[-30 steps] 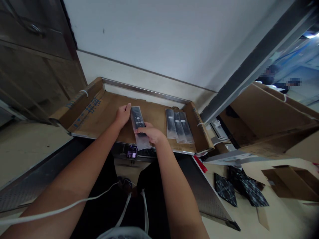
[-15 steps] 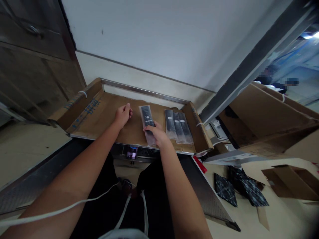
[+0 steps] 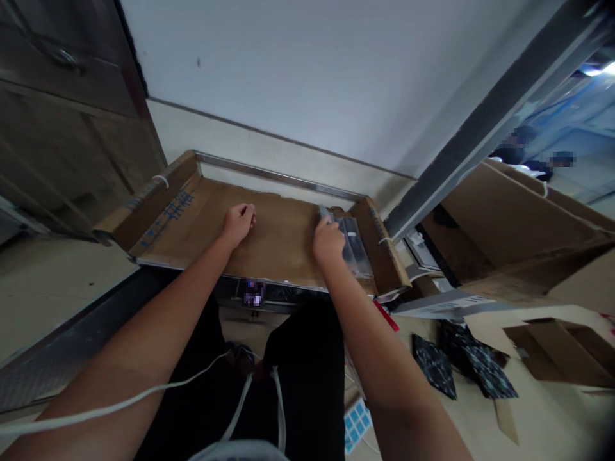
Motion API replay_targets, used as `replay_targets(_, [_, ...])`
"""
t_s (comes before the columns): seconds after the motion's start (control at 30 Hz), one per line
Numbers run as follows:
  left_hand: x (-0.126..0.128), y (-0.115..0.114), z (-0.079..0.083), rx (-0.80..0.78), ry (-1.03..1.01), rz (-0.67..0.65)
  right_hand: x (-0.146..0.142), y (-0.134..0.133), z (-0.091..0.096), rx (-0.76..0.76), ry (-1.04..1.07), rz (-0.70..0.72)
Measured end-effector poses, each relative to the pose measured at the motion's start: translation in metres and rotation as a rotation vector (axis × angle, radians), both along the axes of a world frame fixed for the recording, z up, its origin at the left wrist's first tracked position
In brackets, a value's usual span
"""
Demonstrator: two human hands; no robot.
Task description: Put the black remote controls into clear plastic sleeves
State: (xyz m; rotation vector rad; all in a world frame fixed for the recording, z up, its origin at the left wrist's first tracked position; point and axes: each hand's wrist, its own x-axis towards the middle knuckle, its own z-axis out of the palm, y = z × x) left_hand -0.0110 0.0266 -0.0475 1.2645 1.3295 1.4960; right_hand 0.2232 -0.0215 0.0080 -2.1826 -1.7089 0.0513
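My right hand [image 3: 329, 241] is closed around a bagged remote control [image 3: 323, 210], at the right part of a cardboard-lined tray [image 3: 283, 246]. Only the far end of this remote shows past my fingers; the rest is hidden. Close beside it lie more dark remotes [image 3: 352, 238] in clear plastic bags, partly covered by the hand. My left hand [image 3: 239, 224] rests over the middle-left of the cardboard, its fingers curled in and nothing visible in them.
Low cardboard walls with white ties edge the tray on both sides. A large cardboard box [image 3: 528, 224] stands to the right. Dark patterned bags [image 3: 473, 362] and an opened carton [image 3: 562, 352] lie on the floor. A white cable [image 3: 144, 397] crosses over my lap.
My right hand has carried the bagged remote from the tray's middle rightward to the other bagged remotes. My left hand has hardly moved.
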Motion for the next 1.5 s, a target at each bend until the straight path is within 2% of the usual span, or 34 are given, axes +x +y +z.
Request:
replay_targets(0.13, [0.000, 0.000, 0.001, -0.004, -0.001, 0.000, -0.024, -0.005, -0.006, -0.180, -0.135, 0.009])
replay_targets(0.23, [0.001, -0.001, 0.002, -0.024, -0.021, -0.001, -0.028, -0.013, -0.004, -0.197, -0.197, 0.053])
replay_targets(0.33, [0.001, -0.002, 0.003, -0.015, -0.025, 0.001, -0.024, -0.024, -0.008, -0.146, -0.240, 0.067])
replay_targets(0.47, [0.001, -0.002, 0.003, -0.004, -0.020, -0.009, -0.021, -0.036, -0.023, -0.055, -0.270, 0.124])
replay_targets(0.7, [-0.001, 0.002, -0.003, -0.007, -0.012, -0.001, -0.019, -0.038, -0.043, 0.019, -0.187, 0.119])
replay_targets(0.83, [-0.001, 0.000, -0.004, 0.005, 0.001, -0.001, -0.012, -0.040, -0.044, 0.044, -0.083, 0.133])
replay_targets(1.1, [-0.002, -0.019, 0.004, -0.011, -0.066, -0.064, 0.003, -0.053, -0.044, 0.335, 0.063, 0.034])
replay_targets(1.27, [-0.003, -0.026, 0.005, -0.020, -0.033, -0.110, 0.004, -0.051, -0.047, 0.360, 0.074, 0.037])
replay_targets(1.5, [-0.002, -0.023, 0.004, -0.016, -0.025, -0.096, 0.005, -0.047, -0.052, 0.405, 0.117, 0.056])
